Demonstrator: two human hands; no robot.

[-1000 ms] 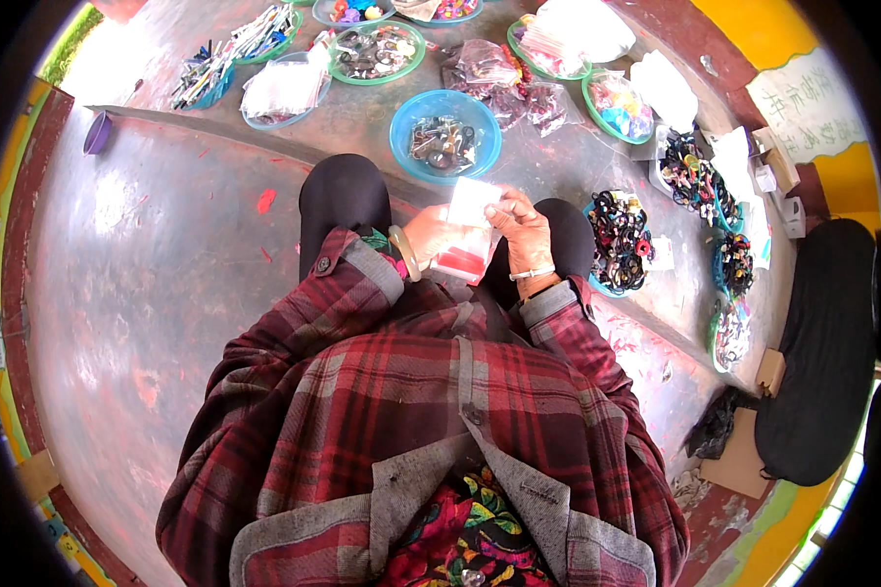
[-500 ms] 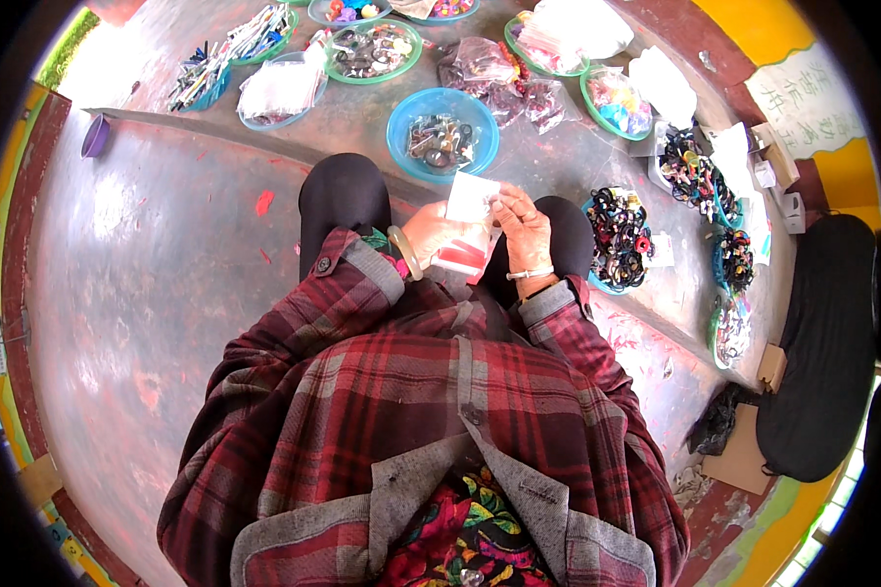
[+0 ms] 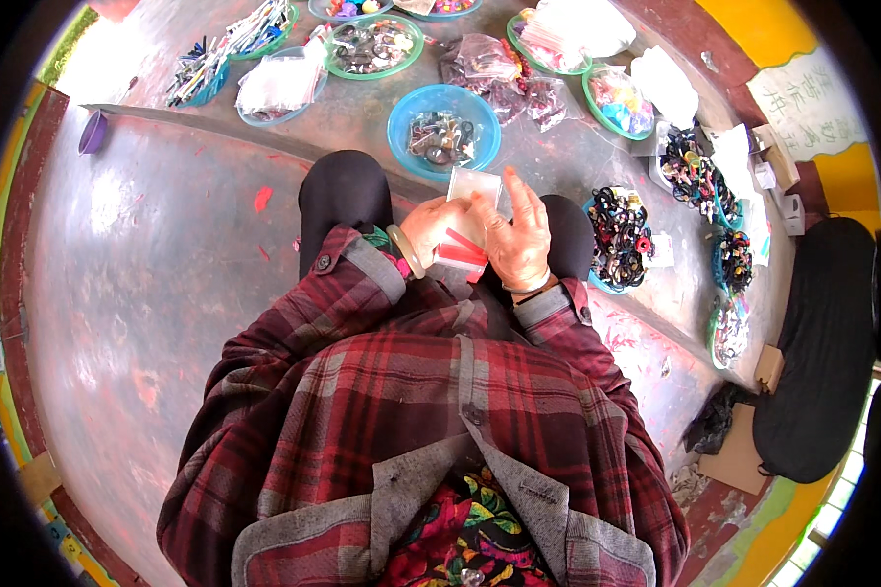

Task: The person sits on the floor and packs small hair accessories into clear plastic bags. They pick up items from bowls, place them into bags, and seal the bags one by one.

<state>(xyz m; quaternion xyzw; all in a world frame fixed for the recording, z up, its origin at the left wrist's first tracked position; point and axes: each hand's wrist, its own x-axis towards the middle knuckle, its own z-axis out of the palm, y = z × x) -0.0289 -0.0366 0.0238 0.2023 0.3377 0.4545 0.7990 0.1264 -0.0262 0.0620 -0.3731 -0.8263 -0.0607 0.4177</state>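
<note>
A flat, thin white-and-red packet (image 3: 477, 186) is held above my lap, its whitish, partly see-through end pointing away from me and its red-striped end toward me. My left hand (image 3: 431, 232), with a pale bangle at the wrist, closes on the packet's left side. On the other side my right hand (image 3: 521, 240) has its fingers stretched out and apart; its thumb side touches or overlaps the packet. Just past my knees lies a blue basin (image 3: 399, 152) with small metal and dark pieces (image 3: 440, 139).
Farther out sit green bowls (image 3: 419, 57) of trinkets, a blue bowl of white bags (image 3: 279, 90) and bundles of pens (image 3: 198, 73). Tangled dark bands (image 3: 621, 235) fill a basin at my right. A black cushion (image 3: 817, 342) is far right, a purple cup (image 3: 93, 132) far left.
My right hand has loosened its pinch on the packet's upper edge and moved slightly toward me, fingers now extended. The packet's far end has tilted slightly; my left hand keeps hold.
</note>
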